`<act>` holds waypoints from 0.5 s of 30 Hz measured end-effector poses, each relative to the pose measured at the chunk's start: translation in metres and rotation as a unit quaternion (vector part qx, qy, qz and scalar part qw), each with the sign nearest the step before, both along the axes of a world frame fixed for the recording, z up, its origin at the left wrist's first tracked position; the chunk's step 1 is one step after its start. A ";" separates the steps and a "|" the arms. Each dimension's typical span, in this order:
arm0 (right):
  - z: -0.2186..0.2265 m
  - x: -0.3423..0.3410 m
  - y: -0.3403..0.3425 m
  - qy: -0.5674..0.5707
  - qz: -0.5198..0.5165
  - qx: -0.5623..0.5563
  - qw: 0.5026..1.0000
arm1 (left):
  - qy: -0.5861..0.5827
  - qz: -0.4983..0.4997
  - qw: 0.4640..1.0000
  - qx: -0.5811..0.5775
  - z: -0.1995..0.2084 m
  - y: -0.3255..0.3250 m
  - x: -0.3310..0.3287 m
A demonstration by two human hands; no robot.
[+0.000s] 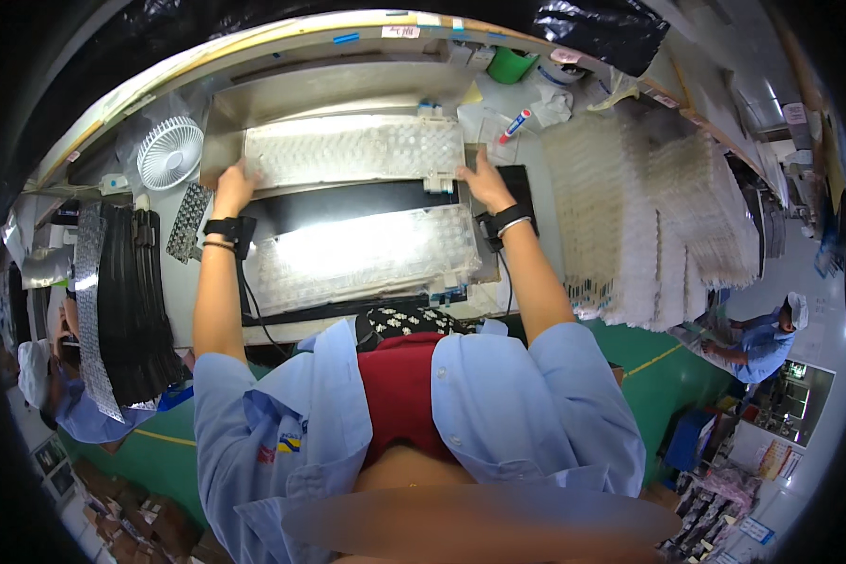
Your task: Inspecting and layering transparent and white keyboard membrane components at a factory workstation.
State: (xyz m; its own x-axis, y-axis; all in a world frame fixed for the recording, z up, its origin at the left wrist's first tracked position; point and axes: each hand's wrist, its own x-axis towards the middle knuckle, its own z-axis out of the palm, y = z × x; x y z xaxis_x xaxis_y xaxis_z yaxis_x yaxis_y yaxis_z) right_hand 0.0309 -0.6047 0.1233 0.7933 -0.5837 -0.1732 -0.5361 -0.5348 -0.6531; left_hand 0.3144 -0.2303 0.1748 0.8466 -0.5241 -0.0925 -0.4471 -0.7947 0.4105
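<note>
My left hand (235, 186) is closed on the left end of a translucent keyboard membrane sheet (348, 150). At its right end, my right hand (486, 184) grips the lower corner, the thumb side pointing away from me. The sheet is held flat in front of a metal tray's raised back wall (338, 89). Nearer to me lies a second keyboard membrane sheet (367, 254), with bright light glaring off or through it. A black strip (348, 199) shows between the two sheets. Each wrist wears a black band, with a cord running down from it.
Tall stacks of translucent sheets (630, 216) fill the bench's right side. Black plates (132, 282) stand at left, near a perforated dark plate (190, 222) and a white fan (170, 152). A red-and-white marker (515, 126) lies behind my right hand. Other people (766, 338) work on both sides.
</note>
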 end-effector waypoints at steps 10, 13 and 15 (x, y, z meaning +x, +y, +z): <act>0.053 -0.094 0.059 0.009 0.011 0.064 0.998 | 0.022 0.058 0.998 0.015 0.019 0.085 -0.140; 0.055 -0.100 0.078 0.020 0.093 -0.047 0.994 | 0.053 0.097 0.994 -0.002 0.021 0.074 -0.164; 0.064 -0.103 0.088 -0.030 0.085 -0.102 0.991 | 0.041 0.111 0.993 -0.023 0.026 0.068 -0.173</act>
